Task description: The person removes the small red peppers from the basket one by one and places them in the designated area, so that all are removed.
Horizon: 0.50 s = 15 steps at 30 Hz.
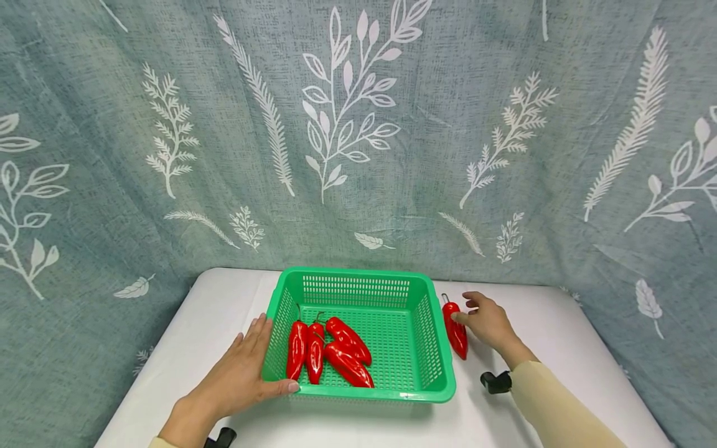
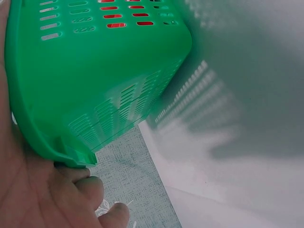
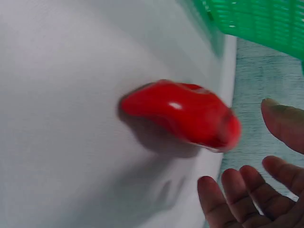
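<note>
A green basket [image 1: 364,394] holds several red peppers [image 1: 348,365] in its left half. My left hand [image 1: 238,373] rests against the basket's left side, its thumb on the front rim; in the left wrist view the palm [image 2: 33,194] lies along the basket rim [image 2: 28,128]. Just outside the basket's right side, one red pepper [image 1: 455,330] lies on the table. Over it hovers my right hand [image 1: 488,320], fingers spread. In the right wrist view a gap shows between this hand [image 3: 266,185] and the pepper [image 3: 180,114].
The white table [image 1: 566,348] extends on both sides of the basket. Behind it hangs a grey-green cloth [image 1: 414,186] with white leaf patterns, which also runs down both sides. Black wrist devices show near both wrists, the right one [image 1: 495,382] over the table.
</note>
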### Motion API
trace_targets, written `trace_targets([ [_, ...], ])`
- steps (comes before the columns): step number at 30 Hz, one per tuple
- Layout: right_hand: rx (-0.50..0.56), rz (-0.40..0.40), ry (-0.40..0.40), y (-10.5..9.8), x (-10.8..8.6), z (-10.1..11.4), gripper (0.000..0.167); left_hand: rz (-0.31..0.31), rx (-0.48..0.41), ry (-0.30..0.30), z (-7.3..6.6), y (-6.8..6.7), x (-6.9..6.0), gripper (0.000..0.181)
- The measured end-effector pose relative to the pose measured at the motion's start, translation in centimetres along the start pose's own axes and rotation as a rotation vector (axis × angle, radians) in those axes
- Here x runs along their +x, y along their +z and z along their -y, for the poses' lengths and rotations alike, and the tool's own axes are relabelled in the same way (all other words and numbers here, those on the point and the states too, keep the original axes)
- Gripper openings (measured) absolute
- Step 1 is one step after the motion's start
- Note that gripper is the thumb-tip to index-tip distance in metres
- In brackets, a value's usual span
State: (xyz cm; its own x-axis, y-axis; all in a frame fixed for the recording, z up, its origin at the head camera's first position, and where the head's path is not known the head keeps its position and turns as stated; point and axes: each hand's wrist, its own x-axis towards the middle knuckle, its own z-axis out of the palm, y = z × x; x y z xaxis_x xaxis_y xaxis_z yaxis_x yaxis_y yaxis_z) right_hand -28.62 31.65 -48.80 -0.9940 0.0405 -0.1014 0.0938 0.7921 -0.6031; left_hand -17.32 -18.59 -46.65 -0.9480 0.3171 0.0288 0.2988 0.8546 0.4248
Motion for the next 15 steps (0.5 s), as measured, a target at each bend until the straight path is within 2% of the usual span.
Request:
trace_targets([
  [9, 0.037, -0.036, -0.146, -1.8, -1.2, 3.0, 0.067, 0.001, -0.007, -0.002, 0.0, 0.0, -0.1, 0.135],
  [15, 0.033, -0.048, -0.224, -2.9, -2.0, 5.9, 0.065, 0.007, -0.007, -0.007, -0.1, 0.0, 0.0, 0.134],
])
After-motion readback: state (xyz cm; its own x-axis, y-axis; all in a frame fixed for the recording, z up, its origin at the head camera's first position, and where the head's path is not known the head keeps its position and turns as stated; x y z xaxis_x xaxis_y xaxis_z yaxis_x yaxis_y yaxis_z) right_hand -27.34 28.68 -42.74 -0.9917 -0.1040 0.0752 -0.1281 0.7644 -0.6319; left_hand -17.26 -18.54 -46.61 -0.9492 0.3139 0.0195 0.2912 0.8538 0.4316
